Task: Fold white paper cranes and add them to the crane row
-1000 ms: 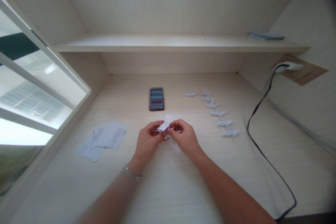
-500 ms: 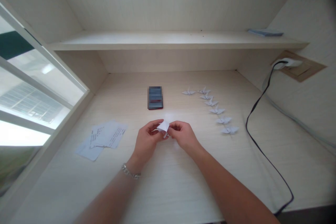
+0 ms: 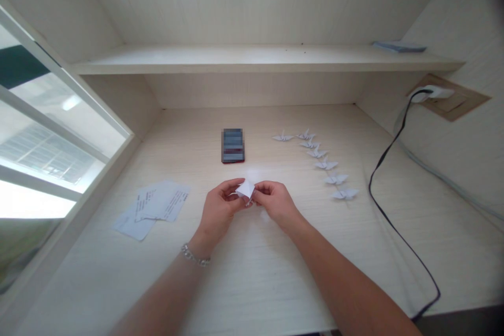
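A small folded white paper [image 3: 246,189] is held between both hands above the middle of the desk. My left hand [image 3: 220,207], with a chain bracelet at the wrist, pinches its left side between thumb and fingers. On the other side, my right hand [image 3: 276,202] grips the paper's right edge with thumb and forefinger. Fingertips hide the lower folds. To the right, several finished paper cranes [image 3: 325,165] stand in a curved row. Flat on the desk at the left lie a few overlapping paper sheets [image 3: 161,202] with printed text.
Beyond the hands lies a phone [image 3: 232,146] with a blurred screen. A black cable [image 3: 388,210] runs from the wall socket [image 3: 451,97] down the desk's right side. Overhead, a shelf [image 3: 252,58] spans the back and bears a thin bluish item [image 3: 399,46]. A window [image 3: 59,131] borders the left.
Almost nothing differs. Both hands keep hold of the folded paper in the same place, with only tiny finger shifts; the whole view has moved very slightly.
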`<state>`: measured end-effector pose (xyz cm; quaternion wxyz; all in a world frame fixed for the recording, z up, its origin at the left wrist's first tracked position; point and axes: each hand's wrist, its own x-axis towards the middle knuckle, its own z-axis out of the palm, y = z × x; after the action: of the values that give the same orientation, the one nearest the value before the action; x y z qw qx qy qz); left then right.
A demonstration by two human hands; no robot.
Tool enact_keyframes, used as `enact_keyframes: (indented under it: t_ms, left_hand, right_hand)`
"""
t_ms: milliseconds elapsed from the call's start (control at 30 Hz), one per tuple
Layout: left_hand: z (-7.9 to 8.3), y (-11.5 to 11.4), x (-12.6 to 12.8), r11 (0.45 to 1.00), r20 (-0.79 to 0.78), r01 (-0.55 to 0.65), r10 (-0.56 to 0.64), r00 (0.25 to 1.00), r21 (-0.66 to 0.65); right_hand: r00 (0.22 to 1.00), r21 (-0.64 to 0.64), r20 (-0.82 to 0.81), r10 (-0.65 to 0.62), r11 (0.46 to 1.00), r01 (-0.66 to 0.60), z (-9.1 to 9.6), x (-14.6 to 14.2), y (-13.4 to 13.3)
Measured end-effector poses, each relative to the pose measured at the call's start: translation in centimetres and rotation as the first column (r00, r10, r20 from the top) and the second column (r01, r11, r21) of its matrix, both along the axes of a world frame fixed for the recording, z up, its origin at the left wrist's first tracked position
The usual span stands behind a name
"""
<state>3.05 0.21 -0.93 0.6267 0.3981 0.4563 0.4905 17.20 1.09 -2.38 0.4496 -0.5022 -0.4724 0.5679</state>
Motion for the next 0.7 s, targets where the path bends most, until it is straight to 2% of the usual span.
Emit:
enact_keyframes:
  t_ms: [400, 567, 700]
  left_hand:
    - [0.06, -0.13, -0.29, 0.998, -0.084, 0.054, -0.051, 0.995, 0.034]
    - [0.04, -0.24, -0.32, 0.994, -0.033, 0.111, -0.11, 0.993, 0.025]
    - [0.1, -0.14, -0.22, 0.996, -0.047, 0.08, -0.078, 0.996, 0.031]
  right_hand:
    - [0.999, 0.022, 0.014, -0.029, 0.999, 0.029, -0.3, 0.02, 0.16]
    - [0.999, 0.012, -0.033, -0.011, 1.0, 0.011, -0.19, -0.01, 0.05]
    - [0.999, 0.005, -0.02, -0.029, 1.0, 0.029, -0.15, -0.03, 0.03]
